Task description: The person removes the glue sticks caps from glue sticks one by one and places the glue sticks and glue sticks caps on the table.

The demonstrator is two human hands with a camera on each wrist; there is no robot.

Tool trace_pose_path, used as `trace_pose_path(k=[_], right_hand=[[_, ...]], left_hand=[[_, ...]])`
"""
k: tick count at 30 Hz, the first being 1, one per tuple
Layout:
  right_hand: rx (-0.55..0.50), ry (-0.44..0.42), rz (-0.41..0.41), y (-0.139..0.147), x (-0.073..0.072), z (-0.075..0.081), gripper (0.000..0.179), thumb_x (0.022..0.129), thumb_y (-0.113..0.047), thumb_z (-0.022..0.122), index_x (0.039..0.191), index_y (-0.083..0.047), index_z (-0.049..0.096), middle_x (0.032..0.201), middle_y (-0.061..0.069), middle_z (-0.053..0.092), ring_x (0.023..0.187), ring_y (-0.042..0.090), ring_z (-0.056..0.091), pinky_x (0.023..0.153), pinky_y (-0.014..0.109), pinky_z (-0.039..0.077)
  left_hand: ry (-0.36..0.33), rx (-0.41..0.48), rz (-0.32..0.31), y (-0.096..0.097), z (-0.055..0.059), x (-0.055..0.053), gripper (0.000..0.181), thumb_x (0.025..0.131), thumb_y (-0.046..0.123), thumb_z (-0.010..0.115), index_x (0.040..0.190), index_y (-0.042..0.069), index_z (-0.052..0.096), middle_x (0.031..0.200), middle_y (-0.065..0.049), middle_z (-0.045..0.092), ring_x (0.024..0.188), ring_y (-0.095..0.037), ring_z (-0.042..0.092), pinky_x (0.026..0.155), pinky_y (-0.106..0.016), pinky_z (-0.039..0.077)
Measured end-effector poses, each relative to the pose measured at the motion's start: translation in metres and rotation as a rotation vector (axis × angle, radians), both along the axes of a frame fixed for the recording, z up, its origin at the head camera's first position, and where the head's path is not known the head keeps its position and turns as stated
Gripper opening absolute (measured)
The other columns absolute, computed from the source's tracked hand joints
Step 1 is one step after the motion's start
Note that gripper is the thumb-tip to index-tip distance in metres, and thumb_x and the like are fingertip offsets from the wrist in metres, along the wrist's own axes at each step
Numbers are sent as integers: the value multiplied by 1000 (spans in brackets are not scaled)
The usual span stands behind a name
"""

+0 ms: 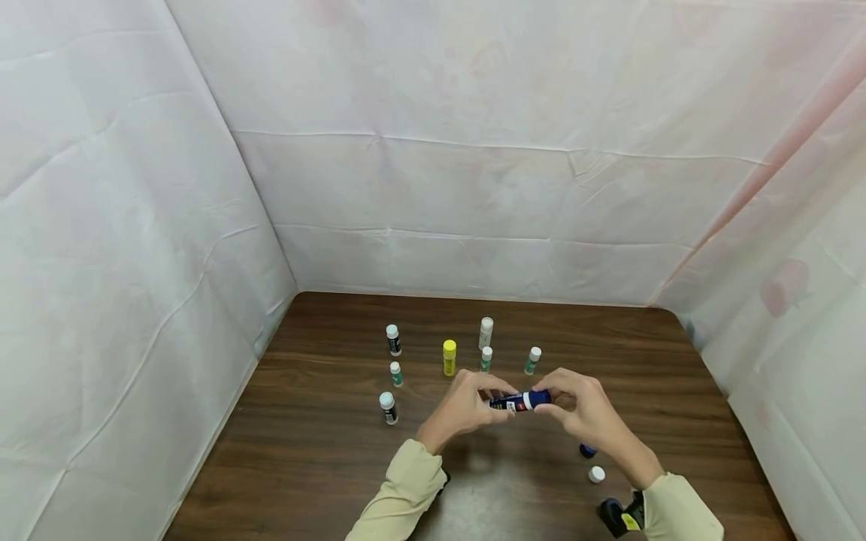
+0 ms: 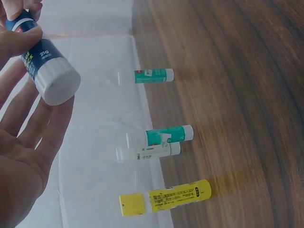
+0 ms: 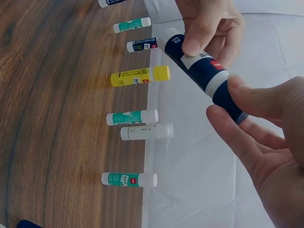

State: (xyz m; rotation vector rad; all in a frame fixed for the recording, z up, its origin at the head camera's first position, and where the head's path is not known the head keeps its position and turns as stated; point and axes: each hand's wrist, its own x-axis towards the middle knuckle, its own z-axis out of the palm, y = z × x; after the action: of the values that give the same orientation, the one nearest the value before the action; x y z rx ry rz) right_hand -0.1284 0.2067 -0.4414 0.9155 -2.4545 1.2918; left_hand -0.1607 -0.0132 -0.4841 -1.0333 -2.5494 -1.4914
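A dark blue glue stick is held above the table between both hands. My left hand grips its labelled body, thumb on the label and white base sticking out, as the left wrist view shows. At the other end, the thumb and fingers of my right hand pinch the dark blue cap. A white band shows between body and cap. Whether the cap sits fully on, I cannot tell. Beyond the hands stand a yellow glue stick and a green one with a white cap.
More glue sticks stand upright: a white one, a green one at right, and black ones with another green one at left. Under my right forearm lie a white cap and a dark blue piece. White cloth walls surround the table.
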Motion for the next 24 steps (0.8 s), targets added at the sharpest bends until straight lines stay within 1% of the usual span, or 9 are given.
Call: trace_pose_path(k=[3,4,6,11,13,18,20,21,24], right_hand=[[1,3,17,-7,7,16,30,66,15,76,90,1,67,84,13,63,65,22,63,54,30,56],[1,5,21,-8,8,18,30,66,16,76,90,1,67,84,13,63,65,23,63,54,30,56],[2,6,32,-6,8,15,29,67,12,77,91,-2,67,85,10,63,66,20,63,55,29,56],[10,0,53,3,0,-6,27,72,1,77,95,-11,69,89,1,64,69,9,62,56,23,55],[18,-5,57,3,1,-6,26,74,0,77,95,-12,69,90,-2,64,70,7,61,56,23,54],[24,15,76,2,2,-4,23,76,-3,76,97,-12,70,91,-2,65,72,8,62,55,23,53],[23,26,73,2,3,-2,23,76,-4,76,97,-11,70,91,-2,65,74,8,62,55,22,53],[21,30,69,1,3,-2,23,76,-4,77,97,-11,70,91,-2,65,73,8,62,55,21,52],[6,39,47,0,2,0,24,75,-4,77,97,-11,70,89,-3,64,71,6,62,54,20,52]], left_hand=[[-30,-1,-16,-3,2,1,22,75,15,81,96,15,75,82,9,67,69,-6,62,60,-13,49],[-40,3,-21,-3,2,1,21,75,16,81,95,15,75,81,9,68,69,-5,61,60,-13,50],[-62,10,-30,-4,3,1,21,74,17,81,94,15,75,82,9,68,67,-5,61,58,-14,50],[-129,2,-37,-7,3,1,21,73,19,82,93,16,76,82,11,69,63,-6,60,54,-18,51],[-158,8,-48,-9,4,2,22,72,18,82,93,16,77,80,11,69,64,-8,61,52,-20,51],[-230,72,-91,-13,6,4,22,71,15,82,93,13,77,75,6,69,65,-14,63,48,-24,51],[-242,88,-92,-14,7,4,22,71,15,82,92,13,76,76,5,69,66,-13,64,48,-25,52],[-235,84,-87,-14,7,4,22,71,15,82,92,13,76,77,6,69,66,-11,64,50,-24,52],[-173,57,-62,-13,9,6,23,73,17,81,95,14,75,81,7,69,68,-6,63,56,-22,53]])
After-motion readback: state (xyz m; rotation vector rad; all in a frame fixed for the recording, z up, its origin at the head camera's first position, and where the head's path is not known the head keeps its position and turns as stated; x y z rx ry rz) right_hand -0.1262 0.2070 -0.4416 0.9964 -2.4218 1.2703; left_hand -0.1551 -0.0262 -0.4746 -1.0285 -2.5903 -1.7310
